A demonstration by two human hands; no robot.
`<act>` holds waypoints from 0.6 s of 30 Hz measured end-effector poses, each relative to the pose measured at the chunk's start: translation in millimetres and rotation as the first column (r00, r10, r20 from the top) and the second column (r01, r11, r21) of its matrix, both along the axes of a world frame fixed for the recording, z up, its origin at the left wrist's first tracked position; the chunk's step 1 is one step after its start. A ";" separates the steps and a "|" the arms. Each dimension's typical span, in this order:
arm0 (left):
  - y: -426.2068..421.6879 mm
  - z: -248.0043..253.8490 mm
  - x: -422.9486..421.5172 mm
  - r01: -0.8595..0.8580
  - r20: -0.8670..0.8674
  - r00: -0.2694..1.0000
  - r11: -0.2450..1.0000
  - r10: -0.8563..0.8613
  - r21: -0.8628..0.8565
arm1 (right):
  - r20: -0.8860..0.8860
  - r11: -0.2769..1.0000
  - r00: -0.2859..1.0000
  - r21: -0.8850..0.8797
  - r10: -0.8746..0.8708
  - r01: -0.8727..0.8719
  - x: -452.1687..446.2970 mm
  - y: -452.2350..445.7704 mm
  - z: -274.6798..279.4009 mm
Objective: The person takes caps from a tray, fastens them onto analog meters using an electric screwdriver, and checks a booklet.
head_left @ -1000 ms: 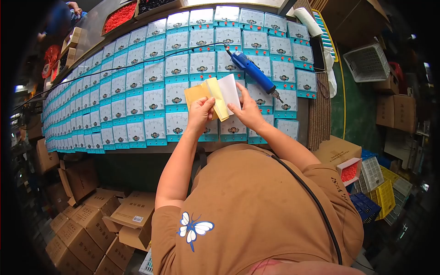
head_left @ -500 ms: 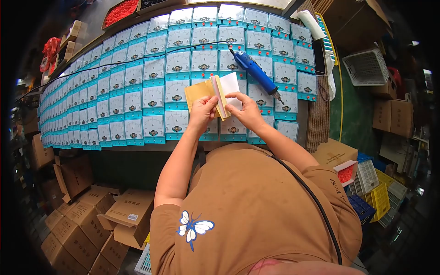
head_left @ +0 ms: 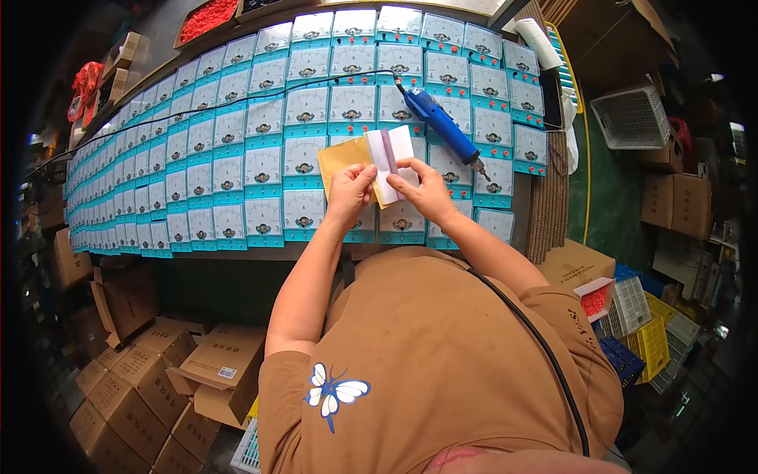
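Observation:
Between my two hands is a small stack of paper, a yellow-brown sheet (head_left: 338, 159) on the left and white sheets (head_left: 401, 143) on the right. A pinkish fold or strip runs down the white part. My left hand (head_left: 352, 189) pinches the brown sheet near its lower right side, fingers closed. My right hand (head_left: 422, 189) grips the right edge of the white sheets between thumb and fingers. Under both hands lie panel meters (head_left: 306, 162) with white dials and turquoise bases. Just right of my right hand rests a blue electric screwdriver (head_left: 442, 126), its bit pointing down-right.
Rows of meters cover the table, and a black cable (head_left: 237, 100) crosses them to the screwdriver. A box of red parts (head_left: 207, 21) stands at the back. Cardboard boxes (head_left: 225, 363) are stacked lower left. Crates (head_left: 649, 347) and a white basket (head_left: 632, 117) are at right.
The pinkish strip has moved right, toward my right hand, and more white paper shows between my hands. My left hand has hardly moved. The screwdriver stays where it was.

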State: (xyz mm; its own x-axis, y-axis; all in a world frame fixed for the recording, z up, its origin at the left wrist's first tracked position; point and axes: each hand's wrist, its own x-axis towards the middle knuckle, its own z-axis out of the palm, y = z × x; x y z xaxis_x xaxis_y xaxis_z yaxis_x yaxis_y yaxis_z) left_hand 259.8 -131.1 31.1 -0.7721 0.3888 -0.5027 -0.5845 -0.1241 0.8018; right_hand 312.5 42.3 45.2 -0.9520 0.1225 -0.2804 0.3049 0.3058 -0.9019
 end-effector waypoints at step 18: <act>0.7 3.2 0.8 -0.002 0.038 0.999 1.000 0.001 0.022 | 0.048 0.956 0.995 -0.277 -0.085 0.095 -2.7 -0.6 -11.7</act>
State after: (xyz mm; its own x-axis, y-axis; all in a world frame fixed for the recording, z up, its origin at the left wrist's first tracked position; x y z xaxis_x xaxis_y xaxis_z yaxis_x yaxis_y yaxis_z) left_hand 260.6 -130.3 34.3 -0.7535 0.3987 -0.5227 -0.6140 -0.1426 0.7763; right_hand 309.8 41.6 33.5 -0.9295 0.1196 -0.3489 0.3529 0.0132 -0.9356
